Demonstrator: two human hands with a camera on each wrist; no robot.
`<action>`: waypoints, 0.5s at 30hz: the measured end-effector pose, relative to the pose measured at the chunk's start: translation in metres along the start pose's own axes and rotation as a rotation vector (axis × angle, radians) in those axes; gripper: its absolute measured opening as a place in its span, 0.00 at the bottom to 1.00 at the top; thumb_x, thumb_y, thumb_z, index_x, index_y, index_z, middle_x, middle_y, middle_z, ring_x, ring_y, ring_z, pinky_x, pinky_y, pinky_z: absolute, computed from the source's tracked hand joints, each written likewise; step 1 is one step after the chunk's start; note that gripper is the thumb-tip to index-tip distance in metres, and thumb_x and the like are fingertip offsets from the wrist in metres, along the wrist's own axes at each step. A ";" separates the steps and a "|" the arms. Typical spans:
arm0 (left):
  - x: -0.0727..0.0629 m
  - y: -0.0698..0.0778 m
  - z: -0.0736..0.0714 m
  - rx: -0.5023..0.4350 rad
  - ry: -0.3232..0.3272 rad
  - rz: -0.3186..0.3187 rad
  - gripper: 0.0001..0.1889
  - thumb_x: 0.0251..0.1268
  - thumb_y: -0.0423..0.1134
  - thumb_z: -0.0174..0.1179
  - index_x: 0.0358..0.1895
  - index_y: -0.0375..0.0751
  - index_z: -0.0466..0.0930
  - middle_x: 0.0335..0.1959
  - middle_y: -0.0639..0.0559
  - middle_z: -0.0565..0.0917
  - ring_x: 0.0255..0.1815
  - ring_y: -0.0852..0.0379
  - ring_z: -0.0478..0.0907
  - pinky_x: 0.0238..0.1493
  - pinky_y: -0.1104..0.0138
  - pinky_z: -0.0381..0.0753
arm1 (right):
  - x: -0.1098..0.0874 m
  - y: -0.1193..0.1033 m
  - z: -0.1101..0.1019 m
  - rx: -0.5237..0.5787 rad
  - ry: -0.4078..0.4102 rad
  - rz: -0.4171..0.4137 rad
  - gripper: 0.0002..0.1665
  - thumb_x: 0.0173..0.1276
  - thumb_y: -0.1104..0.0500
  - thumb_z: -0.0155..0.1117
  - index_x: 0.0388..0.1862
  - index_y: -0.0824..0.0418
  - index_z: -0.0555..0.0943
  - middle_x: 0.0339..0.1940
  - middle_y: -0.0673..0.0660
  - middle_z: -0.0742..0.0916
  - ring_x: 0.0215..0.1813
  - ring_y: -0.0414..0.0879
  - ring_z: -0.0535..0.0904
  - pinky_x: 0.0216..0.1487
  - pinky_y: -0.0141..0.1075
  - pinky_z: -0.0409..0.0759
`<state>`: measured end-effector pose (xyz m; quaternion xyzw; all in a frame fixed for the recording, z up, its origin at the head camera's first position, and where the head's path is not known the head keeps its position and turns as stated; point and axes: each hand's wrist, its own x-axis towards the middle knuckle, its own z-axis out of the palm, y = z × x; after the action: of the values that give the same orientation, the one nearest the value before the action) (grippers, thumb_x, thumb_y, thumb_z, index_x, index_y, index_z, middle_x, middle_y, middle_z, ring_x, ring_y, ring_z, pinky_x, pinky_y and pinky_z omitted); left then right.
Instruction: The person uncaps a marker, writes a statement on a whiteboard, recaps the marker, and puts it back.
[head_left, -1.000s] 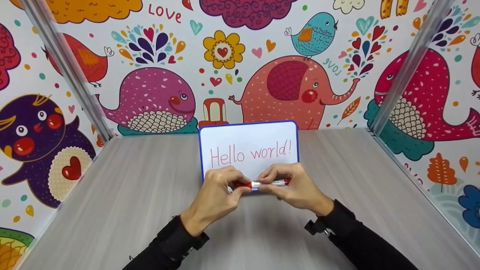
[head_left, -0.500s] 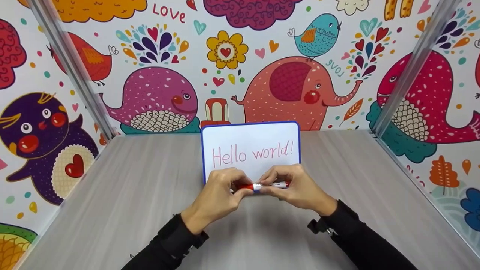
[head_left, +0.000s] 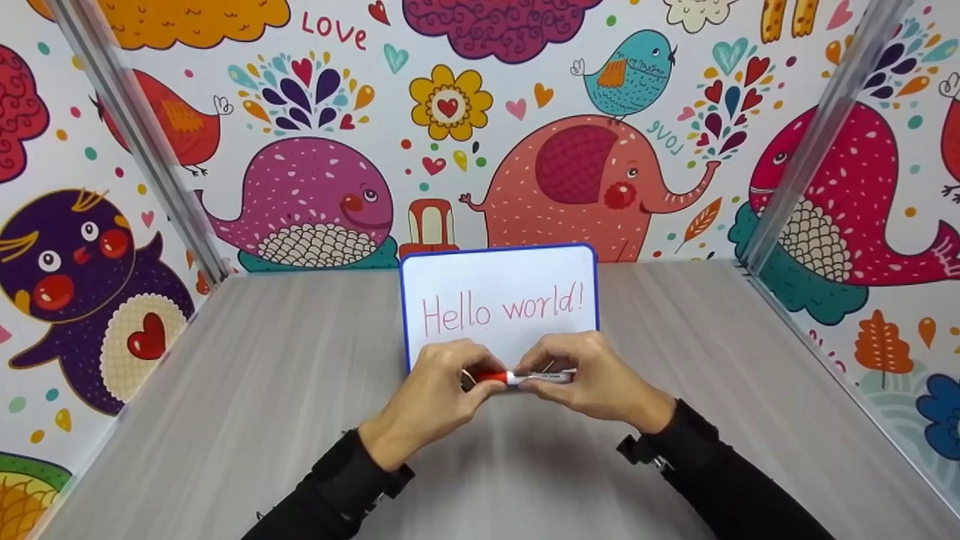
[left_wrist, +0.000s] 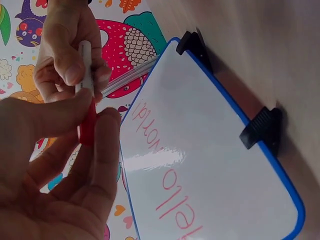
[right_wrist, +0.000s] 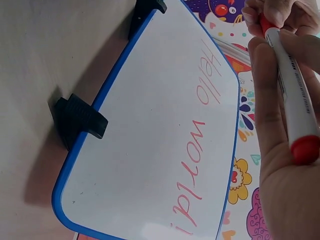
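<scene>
A marker point(right_wrist: 296, 92) with a white barrel and red ends lies level between both hands, in front of the whiteboard point(head_left: 499, 281). My left hand point(head_left: 435, 394) pinches its red cap point(left_wrist: 88, 125) between thumb and fingers. The white barrel is pinched by my right hand point(head_left: 596, 379), whose palm lies along the red tail end in the right wrist view. Cap and barrel meet with no gap showing. Behind the hands, the blue-rimmed board bears "Hello world!" in red; its lower part is hidden in the head view.
Two black clips point(right_wrist: 82, 117) hold the board's lower edge and stand on the grey wood-grain table point(head_left: 300, 360). Walls printed with cartoon animals point(head_left: 315, 202) close off the back and sides, joined by metal corner strips point(head_left: 142, 142).
Both hands stay together on the marker, which has dipped slightly and tilted a little. The camera view shifts a bit; the board stands where it was.
</scene>
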<state>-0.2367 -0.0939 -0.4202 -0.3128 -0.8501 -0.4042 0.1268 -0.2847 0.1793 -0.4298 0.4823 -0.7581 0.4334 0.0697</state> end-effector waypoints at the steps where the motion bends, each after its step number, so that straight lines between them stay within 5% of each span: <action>1: 0.000 0.000 0.000 0.000 -0.002 0.000 0.05 0.75 0.34 0.81 0.48 0.42 0.97 0.40 0.50 0.96 0.39 0.62 0.90 0.46 0.59 1.00 | 0.000 0.000 0.000 -0.022 -0.001 -0.003 0.13 0.75 0.65 0.85 0.55 0.56 0.95 0.48 0.53 0.99 0.48 0.48 0.98 0.50 0.38 1.00; 15: -0.010 -0.010 -0.012 0.042 0.018 -0.017 0.04 0.76 0.36 0.81 0.47 0.42 0.97 0.40 0.51 0.96 0.37 0.63 0.89 0.41 0.61 0.98 | 0.000 -0.001 0.000 -0.114 -0.025 0.000 0.11 0.75 0.65 0.85 0.52 0.55 0.95 0.45 0.52 0.98 0.38 0.42 0.94 0.43 0.37 0.98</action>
<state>-0.2357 -0.1123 -0.4227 -0.2992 -0.8599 -0.3902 0.1374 -0.2842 0.1788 -0.4291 0.4828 -0.7825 0.3833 0.0875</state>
